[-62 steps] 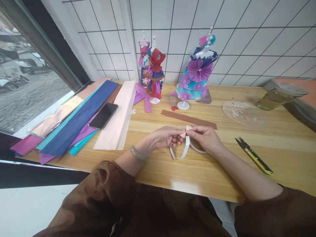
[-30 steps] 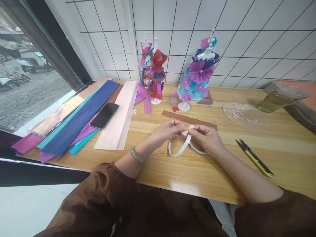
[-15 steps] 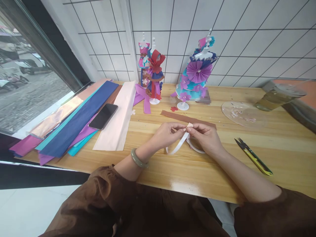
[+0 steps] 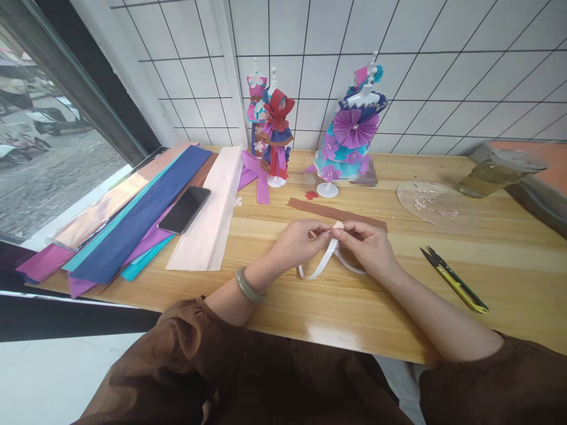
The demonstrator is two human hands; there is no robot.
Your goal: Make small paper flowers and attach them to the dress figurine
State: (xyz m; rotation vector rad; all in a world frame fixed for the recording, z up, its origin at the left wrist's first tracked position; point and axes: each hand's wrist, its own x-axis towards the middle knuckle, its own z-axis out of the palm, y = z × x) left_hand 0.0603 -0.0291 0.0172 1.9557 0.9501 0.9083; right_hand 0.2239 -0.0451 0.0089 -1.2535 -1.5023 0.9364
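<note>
My left hand (image 4: 302,240) and my right hand (image 4: 367,243) meet over the wooden table with fingertips pinched together. Between them they hold a small pale pink paper piece (image 4: 338,225), mostly hidden by the fingers. A strip of white tape (image 4: 325,260) hangs in a loop from just below the fingertips and curves back under my left hand. The tape roll (image 4: 353,267) lies partly hidden beneath my right hand. Just behind the hands is a brown paper strip (image 4: 336,213).
Black-and-yellow thread snips (image 4: 454,279) lie at right. Behind them are a clear plate (image 4: 410,203) of small beads and a cup (image 4: 498,174). Decorated dress stands (image 4: 328,190) line the wall. Folded coloured paper (image 4: 142,218), pale pink paper (image 4: 208,206) and a phone (image 4: 185,209) occupy the left.
The view has shifted very slightly. Both hands keep the same pinch, and the tape loop has barely moved.
</note>
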